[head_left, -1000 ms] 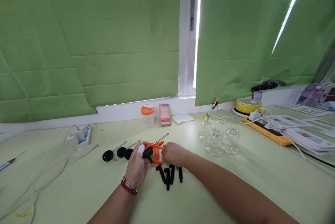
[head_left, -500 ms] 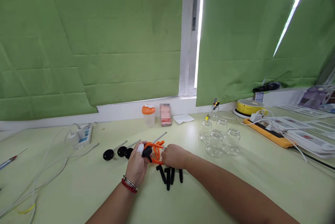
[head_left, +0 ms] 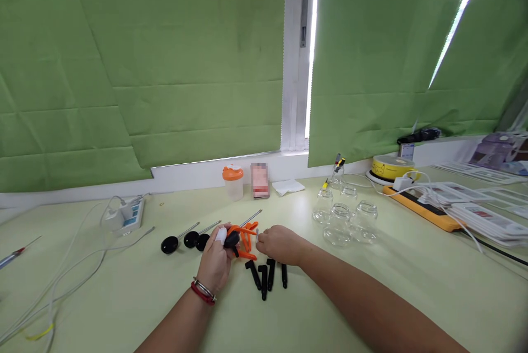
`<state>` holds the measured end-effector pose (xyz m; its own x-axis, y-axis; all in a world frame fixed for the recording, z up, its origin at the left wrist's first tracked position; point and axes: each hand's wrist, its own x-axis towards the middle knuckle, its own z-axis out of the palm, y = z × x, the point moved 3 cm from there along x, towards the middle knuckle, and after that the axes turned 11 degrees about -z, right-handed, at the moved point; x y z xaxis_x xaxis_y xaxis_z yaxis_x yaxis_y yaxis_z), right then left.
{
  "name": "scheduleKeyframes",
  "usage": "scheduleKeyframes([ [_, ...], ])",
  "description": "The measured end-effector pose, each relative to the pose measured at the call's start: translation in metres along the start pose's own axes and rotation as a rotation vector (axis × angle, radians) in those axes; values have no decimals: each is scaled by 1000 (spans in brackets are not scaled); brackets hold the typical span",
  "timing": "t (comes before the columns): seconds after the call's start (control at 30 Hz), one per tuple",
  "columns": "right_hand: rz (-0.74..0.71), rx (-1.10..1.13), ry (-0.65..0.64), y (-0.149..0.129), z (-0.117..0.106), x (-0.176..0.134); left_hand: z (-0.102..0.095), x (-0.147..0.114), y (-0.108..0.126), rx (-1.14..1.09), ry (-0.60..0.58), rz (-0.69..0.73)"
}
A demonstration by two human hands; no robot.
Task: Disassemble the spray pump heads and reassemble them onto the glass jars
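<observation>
My left hand (head_left: 216, 262) is closed around a black rounded part (head_left: 232, 240) with an orange plastic strip (head_left: 243, 229) jutting rightward from it. Something white (head_left: 220, 236) covers the thumb tip. Facing it, my right hand (head_left: 280, 244) pinches a small metal pin (head_left: 258, 236), close to the end of the orange strip; whether they touch I cannot tell. More orange pieces (head_left: 248, 242) show between the hands. Just below lie several black crank-like handles (head_left: 263, 282). Black discs with metal rods (head_left: 169, 245) rest beside my left hand, one partly hidden by it.
Several clear glass jars (head_left: 339, 229) stand to the right, with tools (head_left: 337, 165) in a rear one. An orange-lidded cup (head_left: 233, 182), a small box (head_left: 259, 181) and white paper (head_left: 289, 187) sit near the wall. Power strips (head_left: 134, 218) and cables lie at both sides.
My right hand has drawn slightly right, so the metal pin shows more clearly. My left hand keeps its hold, and the view has shifted a little.
</observation>
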<state>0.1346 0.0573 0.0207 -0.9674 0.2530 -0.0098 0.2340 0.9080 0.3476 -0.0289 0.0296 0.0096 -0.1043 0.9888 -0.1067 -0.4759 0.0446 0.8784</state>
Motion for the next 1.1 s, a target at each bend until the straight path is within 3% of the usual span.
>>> scheduleKeyframes([
  [0.1,172,273,282,4,-17,-14,5,-2,1,-21,-42,-18],
  [0.27,491,1055,879,15,-44,-29,20,-15,-4,-5,-163,-117],
  [0.33,544,1297,1019,16,-47,-25,25,-20,-9,25,-223,-158],
  [0.43,562,1487,1123,11,-44,-13,30,-27,-13,65,-314,-166],
  [0.57,532,1557,1100,2,-34,-2,36,-32,-14,116,-402,-159],
  [0.7,514,1475,1017,-3,-28,-1,39,-36,-14,100,-409,-213],
  [0.9,513,1337,773,-10,-27,-5,37,-35,-14,101,-443,-214],
  [1.1,232,855,630,-15,-50,-17,29,-29,-13,27,-410,-232],
])
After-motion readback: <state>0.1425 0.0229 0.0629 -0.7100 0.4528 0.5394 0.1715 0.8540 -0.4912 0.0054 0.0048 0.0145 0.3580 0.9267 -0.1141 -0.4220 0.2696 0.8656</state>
